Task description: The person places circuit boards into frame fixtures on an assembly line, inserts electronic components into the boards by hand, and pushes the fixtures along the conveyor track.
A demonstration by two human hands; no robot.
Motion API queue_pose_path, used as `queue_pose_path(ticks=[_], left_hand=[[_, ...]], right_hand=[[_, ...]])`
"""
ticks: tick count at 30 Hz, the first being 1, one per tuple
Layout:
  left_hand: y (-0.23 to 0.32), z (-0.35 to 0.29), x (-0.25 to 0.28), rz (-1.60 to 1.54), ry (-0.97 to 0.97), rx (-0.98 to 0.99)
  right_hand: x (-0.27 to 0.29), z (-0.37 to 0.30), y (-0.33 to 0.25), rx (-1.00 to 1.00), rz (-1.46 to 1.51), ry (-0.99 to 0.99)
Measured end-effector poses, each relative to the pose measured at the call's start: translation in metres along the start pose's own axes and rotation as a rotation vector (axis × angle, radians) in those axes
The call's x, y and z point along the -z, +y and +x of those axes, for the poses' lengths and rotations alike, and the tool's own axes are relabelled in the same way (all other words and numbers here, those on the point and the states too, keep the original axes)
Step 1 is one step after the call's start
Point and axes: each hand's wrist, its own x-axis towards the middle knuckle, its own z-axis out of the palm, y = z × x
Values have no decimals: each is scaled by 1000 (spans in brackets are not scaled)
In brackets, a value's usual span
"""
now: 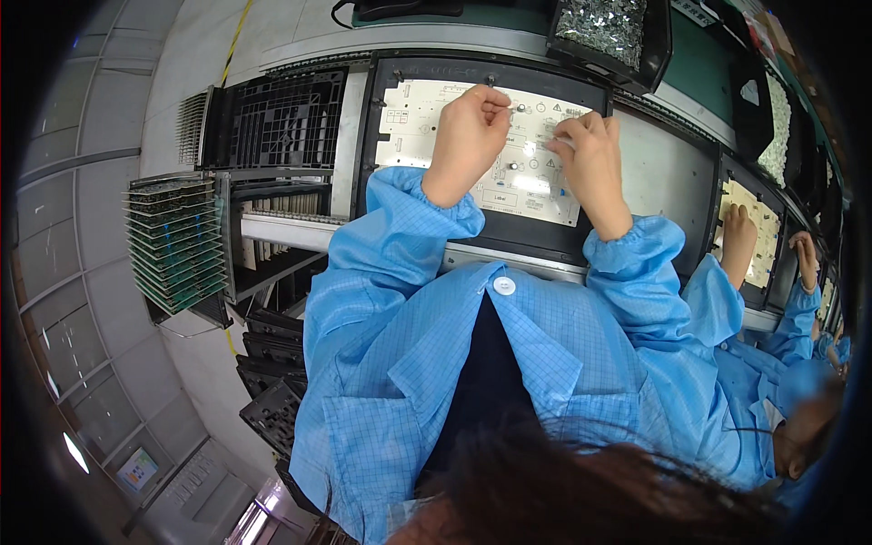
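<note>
A pale circuit board [425, 162] with printed symbols and a few small parts lies in a black carrier frame [386, 68] in front of me. My left hand [472, 136] is over the board's middle, fingers curled and tips pinched together; anything between them is too small to name. Just right of its fingertips stands a small dark part [520, 108] on the board. My right hand [590, 163] hovers above the board's right side, thumb and fingers drawn together in a pinch. Whatever it may hold cannot be made out.
Beyond the carrier stands a black bin [599, 36] of small shiny parts. Racks with stacked green circuit boards [177, 241] are at my left. To the right, along the conveyor rail [672, 118], a co-worker's hand [738, 241] rests over another pale board [761, 222].
</note>
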Motion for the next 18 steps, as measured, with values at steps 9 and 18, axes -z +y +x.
queue_pose_path(ticks=[9, 18], left_hand=[[-1, 34, -53, 306, -224, -225], [-1, 40, -73, 300, -290, -219]], right_hand=[[-17, -17, 6, 107, -21, 215], [9, -24, 43, -323, 522, 381]])
